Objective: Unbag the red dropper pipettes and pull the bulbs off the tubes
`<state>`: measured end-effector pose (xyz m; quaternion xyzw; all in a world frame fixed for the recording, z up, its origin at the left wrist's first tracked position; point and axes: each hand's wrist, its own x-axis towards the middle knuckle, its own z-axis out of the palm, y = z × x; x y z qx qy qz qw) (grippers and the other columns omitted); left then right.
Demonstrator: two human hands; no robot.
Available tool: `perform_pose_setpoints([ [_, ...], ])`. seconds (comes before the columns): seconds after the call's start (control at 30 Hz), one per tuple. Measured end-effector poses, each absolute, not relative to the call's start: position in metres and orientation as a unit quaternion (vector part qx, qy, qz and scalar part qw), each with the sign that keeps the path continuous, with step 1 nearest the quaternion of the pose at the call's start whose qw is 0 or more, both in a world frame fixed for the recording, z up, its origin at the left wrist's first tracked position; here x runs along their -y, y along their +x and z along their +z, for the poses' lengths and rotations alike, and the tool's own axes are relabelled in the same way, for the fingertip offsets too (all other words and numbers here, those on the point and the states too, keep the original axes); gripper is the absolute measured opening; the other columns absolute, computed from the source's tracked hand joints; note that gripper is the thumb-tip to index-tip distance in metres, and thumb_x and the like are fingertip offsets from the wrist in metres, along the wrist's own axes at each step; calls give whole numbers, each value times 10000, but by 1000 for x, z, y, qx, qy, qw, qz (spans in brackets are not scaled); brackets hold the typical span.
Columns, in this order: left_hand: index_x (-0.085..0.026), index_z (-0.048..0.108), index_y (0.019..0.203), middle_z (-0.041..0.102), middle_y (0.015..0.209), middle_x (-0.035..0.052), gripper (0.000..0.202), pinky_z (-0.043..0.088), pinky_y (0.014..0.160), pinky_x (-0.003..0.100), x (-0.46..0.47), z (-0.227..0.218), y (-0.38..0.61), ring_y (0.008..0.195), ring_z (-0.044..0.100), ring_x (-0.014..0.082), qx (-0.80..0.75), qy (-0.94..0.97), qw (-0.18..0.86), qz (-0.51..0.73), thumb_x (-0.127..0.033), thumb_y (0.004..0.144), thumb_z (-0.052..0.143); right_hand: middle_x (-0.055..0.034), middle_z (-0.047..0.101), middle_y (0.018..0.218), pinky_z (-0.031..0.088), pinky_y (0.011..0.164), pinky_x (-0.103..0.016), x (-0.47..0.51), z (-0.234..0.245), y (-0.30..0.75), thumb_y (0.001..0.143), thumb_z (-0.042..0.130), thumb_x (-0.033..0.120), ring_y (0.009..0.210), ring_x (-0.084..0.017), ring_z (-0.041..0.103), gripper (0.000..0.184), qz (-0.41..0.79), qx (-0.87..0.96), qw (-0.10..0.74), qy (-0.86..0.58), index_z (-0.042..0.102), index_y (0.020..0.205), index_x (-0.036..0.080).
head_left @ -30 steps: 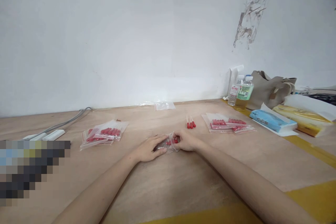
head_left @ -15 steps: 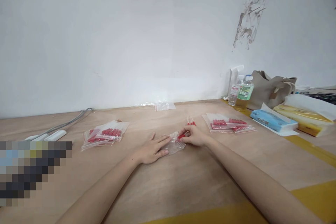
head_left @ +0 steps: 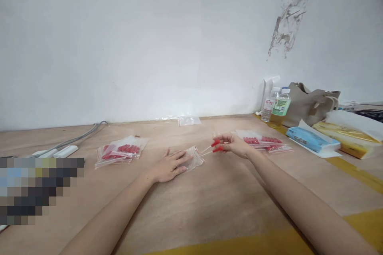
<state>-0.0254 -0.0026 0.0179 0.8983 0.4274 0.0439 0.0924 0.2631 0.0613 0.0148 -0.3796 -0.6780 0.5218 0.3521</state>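
Sticks with red caps (head_left: pixel 213 147) are held pinched in the right hand (head_left: pixel 236 145), just right of the frame's centre. Their red ends lie at the fingertips, and the pale shafts run down and to the left, toward the mouth of a small clear bag (head_left: pixel 196 157). This bag is pressed flat on the wooden table (head_left: pixel 209 207) under the spread fingers of the left hand (head_left: pixel 169 165), at the centre. The shaft tips are seen just beside the bag's opening; whether they are inside cannot be told, nor can anything else in it be made out.

Filled bags (head_left: pixel 121 151) of the same red-capped sticks are stacked at centre left, and a second pile (head_left: pixel 263 141) lies just beyond the right hand. An empty bag (head_left: pixel 188 120) is seen by the wall.
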Motion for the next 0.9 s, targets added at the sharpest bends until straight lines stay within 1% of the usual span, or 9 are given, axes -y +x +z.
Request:
perform_pose_setpoints([
  [0.13, -387, 367, 1262, 307, 1393, 33, 378, 31, 987, 612, 4, 22, -22, 1286, 247, 256, -438, 894, 86, 32, -410, 887, 321, -57, 616, 876, 502, 628, -279, -59, 4, 262, 544, 727, 232, 680, -125, 588, 416, 523, 659, 338, -423, 581, 925, 147],
  [0.23, -336, 433, 1233, 321, 1384, 48, 371, 106, 1019, 555, 7, 19, -14, 1279, 259, 253, -457, 884, 73, 64, -367, 868, 372, -64, 610, 902, 478, 702, -289, -49, -3, 251, 625, 676, 329, 760, -138, 574, 351, 434, 718, 311, -447, 593, 911, 144],
  [0.33, -265, 418, 1260, 327, 1377, 66, 409, 189, 1050, 423, 10, 14, -5, 1280, 260, 208, -460, 874, 60, 142, -371, 869, 364, -66, 586, 970, 450, 744, -292, -37, -2, 243, 570, 706, 406, 838, -160, 549, 540, 343, 786, 283, -430, 564, 1023, 150],
  [0.4, -268, 365, 1297, 306, 1391, 60, 441, 194, 1052, 398, 10, 9, 0, 1286, 250, 195, -439, 884, 77, 140, -409, 881, 324, -63, 569, 979, 446, 701, -276, -30, -1, 241, 507, 743, 377, 815, -159, 543, 644, 312, 807, 261, -428, 530, 1073, 154],
  [0.47, -308, 329, 1311, 266, 1412, 42, 451, 160, 1051, 435, 9, 6, 1, 1300, 216, 212, -421, 896, 100, 99, -454, 887, 279, -42, 578, 883, 434, 618, -247, -28, 0, 242, 556, 708, 298, 716, -133, 539, 552, 302, 814, 239, -435, 523, 1054, 150],
  [0.6, -337, 330, 1304, 243, 1419, 49, 483, 142, 1026, 497, 9, 10, -2, 1305, 187, 262, -447, 888, 99, 50, -528, 871, 233, 10, 560, 662, 373, 512, -205, -29, 0, 247, 602, 576, 142, 573, -100, 502, 253, 260, 827, 208, -454, 552, 854, 156],
  [0.77, -233, 497, 1206, 511, 1188, 148, 545, 303, 912, 509, 16, 24, -5, 1125, 437, 336, -557, 828, 33, 48, -568, 833, 286, 2, 577, 642, 359, 500, -205, -30, 2, 252, 574, 556, 146, 567, -105, 505, 165, 217, 827, 243, -458, 587, 735, 164],
  [0.83, -217, 531, 1169, 519, 1171, 148, 522, 287, 927, 500, 16, 24, -7, 1124, 433, 330, -561, 825, 3, 66, -545, 843, 288, -6, 594, 645, 374, 509, -208, -34, 6, 256, 586, 560, 180, 577, -113, 524, 171, 243, 799, 273, -478, 614, 746, 155],
  [0.9, -244, 473, 1224, 430, 1289, 116, 517, 223, 989, 472, 12, 18, -10, 1213, 345, 295, -531, 843, 0, 84, -539, 854, 265, -10, 611, 640, 380, 512, -210, -43, 12, 263, 604, 562, 223, 570, -116, 536, 201, 249, 759, 309, -516, 634, 776, 148],
])
